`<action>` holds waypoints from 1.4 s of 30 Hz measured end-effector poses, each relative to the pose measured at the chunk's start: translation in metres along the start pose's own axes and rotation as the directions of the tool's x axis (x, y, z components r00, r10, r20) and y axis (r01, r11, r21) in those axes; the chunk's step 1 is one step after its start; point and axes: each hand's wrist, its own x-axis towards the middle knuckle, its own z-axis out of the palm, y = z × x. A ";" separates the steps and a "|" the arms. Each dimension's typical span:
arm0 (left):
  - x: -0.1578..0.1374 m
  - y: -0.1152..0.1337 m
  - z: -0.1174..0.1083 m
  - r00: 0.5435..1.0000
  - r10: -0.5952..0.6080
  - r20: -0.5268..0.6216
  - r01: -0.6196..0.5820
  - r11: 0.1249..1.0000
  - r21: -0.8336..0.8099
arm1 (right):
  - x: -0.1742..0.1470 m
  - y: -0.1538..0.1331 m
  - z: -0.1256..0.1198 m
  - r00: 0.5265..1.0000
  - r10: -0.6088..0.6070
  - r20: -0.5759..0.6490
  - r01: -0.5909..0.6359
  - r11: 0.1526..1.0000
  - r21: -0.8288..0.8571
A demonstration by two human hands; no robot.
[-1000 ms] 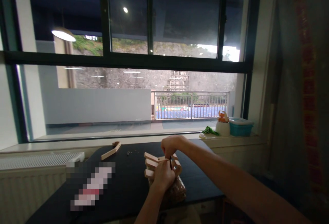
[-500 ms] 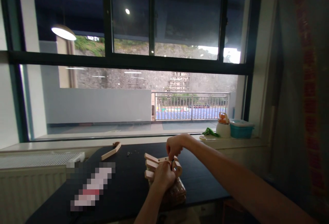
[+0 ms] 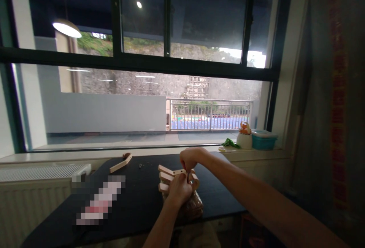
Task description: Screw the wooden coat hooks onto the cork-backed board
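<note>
Pale wooden pieces (image 3: 166, 176), joined into a small frame with holes, rest on a clear-wrapped brown bundle (image 3: 194, 207) near the table's front edge. My left hand (image 3: 181, 188) lies over the frame with fingers closed around its right part, beside a rounded wooden end (image 3: 195, 182). Just above, my right hand (image 3: 189, 158) is bent downward, its fingers pinched on a thin dark rod-like tool (image 3: 188, 176). The tool stands roughly upright, and its lower tip is hidden by the left hand.
On the black table (image 3: 137, 198), a separate angled wooden piece (image 3: 121, 164) and small metal bits (image 3: 140, 166) lie at the back left. A pixelated pale item (image 3: 99, 204) lies at left. The windowsill holds a white pot (image 3: 244, 140), a teal box (image 3: 264, 141) and a green cloth (image 3: 230, 143).
The whole view has shifted slightly, so everything appears a little higher and further left. Both hands keep nearly the same pose at the wooden frame.
</note>
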 end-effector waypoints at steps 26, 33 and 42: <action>0.004 -0.020 -0.021 0.920 0.347 0.181 -0.290 0.916 -0.278 | -0.004 -0.002 -0.002 0.994 -0.110 -0.003 0.110 0.993 -0.043; 0.007 -0.022 -0.029 0.904 0.359 0.233 -0.288 0.913 -0.289 | 0.007 0.012 0.005 0.991 -0.130 0.019 0.129 0.990 0.050; 0.004 -0.024 -0.007 0.962 0.271 0.040 -0.261 0.950 -0.170 | 0.007 0.010 0.005 0.993 -0.119 0.002 0.118 0.989 0.084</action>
